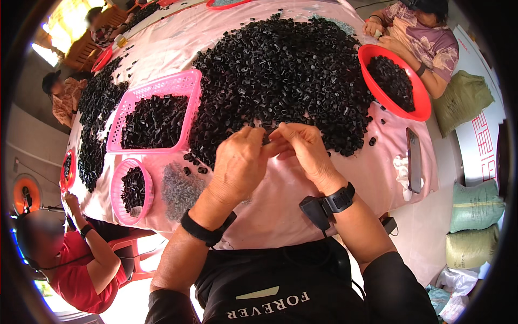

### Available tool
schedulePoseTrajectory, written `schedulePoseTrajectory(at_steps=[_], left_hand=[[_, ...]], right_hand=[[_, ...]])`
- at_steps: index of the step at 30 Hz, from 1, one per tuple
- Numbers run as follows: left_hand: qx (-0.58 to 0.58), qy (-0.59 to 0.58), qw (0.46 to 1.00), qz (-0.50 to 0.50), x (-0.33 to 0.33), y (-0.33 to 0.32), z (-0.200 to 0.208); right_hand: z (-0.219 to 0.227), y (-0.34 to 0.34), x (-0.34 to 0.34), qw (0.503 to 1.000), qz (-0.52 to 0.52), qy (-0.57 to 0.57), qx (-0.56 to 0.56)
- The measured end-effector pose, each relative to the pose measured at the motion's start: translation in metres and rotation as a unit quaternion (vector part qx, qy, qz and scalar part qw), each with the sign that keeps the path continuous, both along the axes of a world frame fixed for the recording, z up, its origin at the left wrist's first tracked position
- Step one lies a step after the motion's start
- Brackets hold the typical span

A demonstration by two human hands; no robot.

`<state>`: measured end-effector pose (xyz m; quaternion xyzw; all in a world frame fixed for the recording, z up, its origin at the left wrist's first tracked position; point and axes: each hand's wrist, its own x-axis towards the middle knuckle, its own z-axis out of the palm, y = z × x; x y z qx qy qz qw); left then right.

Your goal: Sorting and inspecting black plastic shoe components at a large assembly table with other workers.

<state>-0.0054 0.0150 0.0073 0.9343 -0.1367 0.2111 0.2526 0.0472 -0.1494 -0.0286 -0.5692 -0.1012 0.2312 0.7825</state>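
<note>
My left hand (241,160) and my right hand (306,150) meet at the front edge of a big heap of small black plastic pieces (280,70). Both sets of fingers are closed and pinched together. A small black plastic piece (265,140) shows between my left fingertips. Whatever my right fingertips grip is hidden behind the fingers. To the left of my left wrist lies a pile of fine grey metal bits, perhaps springs (182,190). A pink rectangular basket (162,85) and a round pink basket (116,189), both holding black pieces, stand to the left.
A red bowl (423,103) of black pieces sits at the right, near a person working (426,40). A phone (414,162) and crumpled white tissue (402,170) lie at the right edge. Another person in red (86,264) sits at the left. Sacks (475,205) stand on the floor.
</note>
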Motion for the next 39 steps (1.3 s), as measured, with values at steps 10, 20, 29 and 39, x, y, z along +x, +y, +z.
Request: schedulePoseTrajectory(at_steps=[10, 20, 29, 39], left_hand=[[0.06, -0.135, 0.958, 0.246, 0.002, 0.089, 0.023], [-0.043, 0.085, 0.995, 0.006, -0.016, 0.036, -0.007], [0.055, 0.065, 0.995, -0.053, 0.017, 0.021, -0.017], [0.058, 0.089, 0.993, -0.048, 0.028, 0.017, -0.02]], right_hand=[[-0.01, 0.0, 0.008, 0.986, -0.14, -0.078, -0.055], [-0.01, 0.005, 0.002, 0.99, -0.046, -0.104, -0.088], [-0.014, 0.004, 0.008, 0.988, -0.064, -0.112, -0.09], [-0.01, 0.005, 0.006, 0.985, -0.081, -0.121, -0.097]])
